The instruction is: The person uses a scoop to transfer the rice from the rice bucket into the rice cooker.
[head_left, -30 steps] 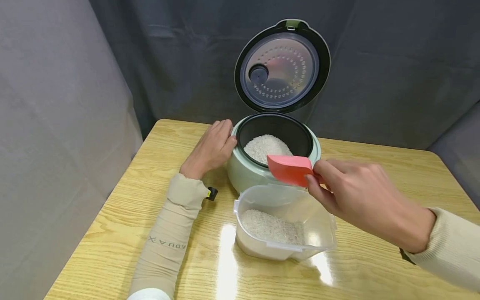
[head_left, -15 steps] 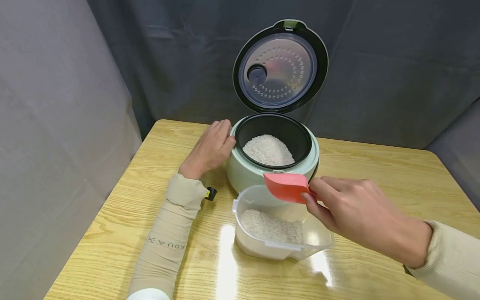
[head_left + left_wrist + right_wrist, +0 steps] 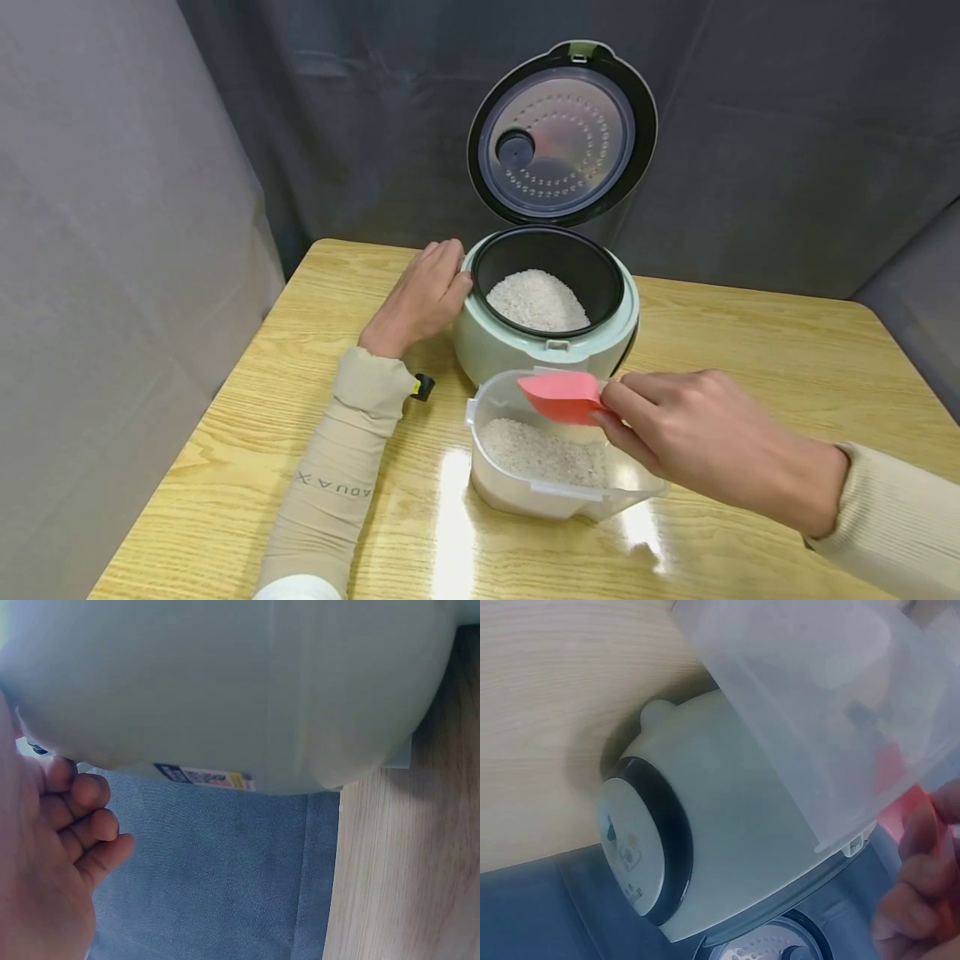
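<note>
A pale green rice cooker (image 3: 483, 354) stands with its lid (image 3: 558, 142) raised. White rice (image 3: 536, 300) is heaped in its dark inner pot (image 3: 581, 258). My left hand (image 3: 418, 298) holds the cooker's left side at the rim, and the left wrist view shows its fingers (image 3: 94, 829) curled beside the body. By its handle, my right hand (image 3: 701, 429) grips a pink scoop (image 3: 561, 395), level over a clear plastic container (image 3: 510, 496). More rice (image 3: 543, 452) lies in that container, in front of the cooker. In the right wrist view, the scoop (image 3: 909, 806) shows partly through the container's wall.
Everything rests on a wooden table (image 3: 247, 433). Dark grey cloth (image 3: 780, 167) hangs behind it, and a lighter grey cloth (image 3: 112, 250) along the left. The container sits close against the cooker's front.
My right hand has brought the scoop down and toward me, from over the cooker's front rim to over the plastic container. The left hand stays at the cooker's side.
</note>
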Tool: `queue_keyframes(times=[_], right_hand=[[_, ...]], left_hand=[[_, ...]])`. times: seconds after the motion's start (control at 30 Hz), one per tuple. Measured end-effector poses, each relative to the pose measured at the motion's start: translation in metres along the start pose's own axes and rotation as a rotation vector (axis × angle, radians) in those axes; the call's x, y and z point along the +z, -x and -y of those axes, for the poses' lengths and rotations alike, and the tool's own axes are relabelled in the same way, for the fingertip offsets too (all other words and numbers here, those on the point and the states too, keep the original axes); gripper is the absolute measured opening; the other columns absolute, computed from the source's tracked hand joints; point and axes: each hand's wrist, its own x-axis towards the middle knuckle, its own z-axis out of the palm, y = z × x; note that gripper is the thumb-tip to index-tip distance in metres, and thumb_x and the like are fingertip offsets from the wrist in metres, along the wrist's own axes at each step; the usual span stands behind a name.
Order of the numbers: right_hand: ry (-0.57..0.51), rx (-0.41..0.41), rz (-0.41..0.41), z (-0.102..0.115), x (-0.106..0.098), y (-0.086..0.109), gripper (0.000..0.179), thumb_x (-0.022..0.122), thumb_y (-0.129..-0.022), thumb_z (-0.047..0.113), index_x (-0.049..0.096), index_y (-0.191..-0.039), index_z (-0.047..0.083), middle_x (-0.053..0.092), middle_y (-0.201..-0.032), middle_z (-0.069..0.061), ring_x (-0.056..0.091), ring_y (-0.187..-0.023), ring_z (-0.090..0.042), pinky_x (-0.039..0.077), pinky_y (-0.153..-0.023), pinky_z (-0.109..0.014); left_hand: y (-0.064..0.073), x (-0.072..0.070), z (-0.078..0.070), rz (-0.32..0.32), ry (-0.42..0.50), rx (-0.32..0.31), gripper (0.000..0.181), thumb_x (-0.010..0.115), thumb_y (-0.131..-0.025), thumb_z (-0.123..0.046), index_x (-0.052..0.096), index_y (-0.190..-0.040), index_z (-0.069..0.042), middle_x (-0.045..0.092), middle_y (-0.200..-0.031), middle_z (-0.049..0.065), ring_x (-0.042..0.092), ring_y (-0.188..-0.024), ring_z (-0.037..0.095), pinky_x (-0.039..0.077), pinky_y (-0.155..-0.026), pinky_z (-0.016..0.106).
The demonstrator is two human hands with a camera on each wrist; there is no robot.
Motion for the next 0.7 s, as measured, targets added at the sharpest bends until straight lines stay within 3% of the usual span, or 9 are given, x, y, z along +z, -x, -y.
queue_keyframes(times=[0.27, 0.4, 0.63, 0.7], right_hand=[[0.01, -0.124, 0.067, -0.001, 0.012, -0.006, 0.049, 0.022, -0.112, 0.034, 0.056, -0.081, 0.016, 0.047, -0.063, 0.01, 0.04, -0.048, -0.002, 0.027, -0.041, -0.017], [-0.002, -0.198, 0.094, -0.005, 0.019, -0.012, 0.045, 0.027, -0.113, 0.032, 0.054, -0.081, 0.016, 0.048, -0.063, 0.009, 0.043, -0.048, -0.004, 0.029, -0.042, -0.019], [-0.023, -0.28, 0.146, -0.007, 0.025, -0.019, 0.019, 0.063, -0.1, 0.025, 0.055, -0.086, 0.015, 0.049, -0.066, 0.009, 0.049, -0.052, -0.007, 0.029, -0.045, -0.019], [-0.009, -0.302, 0.147, -0.006, 0.027, -0.021, 0.018, 0.058, -0.101, 0.02, 0.053, -0.085, 0.015, 0.047, -0.066, 0.009, 0.044, -0.052, -0.007, 0.025, -0.046, -0.018]], left_hand=[[-0.001, 0.001, 0.0, 0.003, 0.009, -0.007, 0.019, 0.037, -0.096, -0.023, 0.046, -0.09, -0.007, 0.043, -0.082, 0.008, 0.043, -0.082, 0.026, 0.034, -0.078, 0.035], [-0.001, 0.001, 0.001, -0.004, 0.012, -0.001, 0.019, 0.037, -0.095, -0.023, 0.046, -0.09, -0.007, 0.042, -0.081, 0.008, 0.042, -0.082, 0.027, 0.034, -0.078, 0.035], [-0.001, 0.002, 0.002, -0.011, 0.0, 0.01, 0.019, 0.037, -0.095, -0.023, 0.046, -0.09, -0.007, 0.043, -0.081, 0.008, 0.043, -0.082, 0.027, 0.035, -0.078, 0.035], [-0.001, 0.002, 0.002, -0.011, 0.001, 0.005, 0.019, 0.037, -0.095, -0.023, 0.046, -0.09, -0.007, 0.042, -0.081, 0.007, 0.043, -0.082, 0.027, 0.035, -0.078, 0.035]])
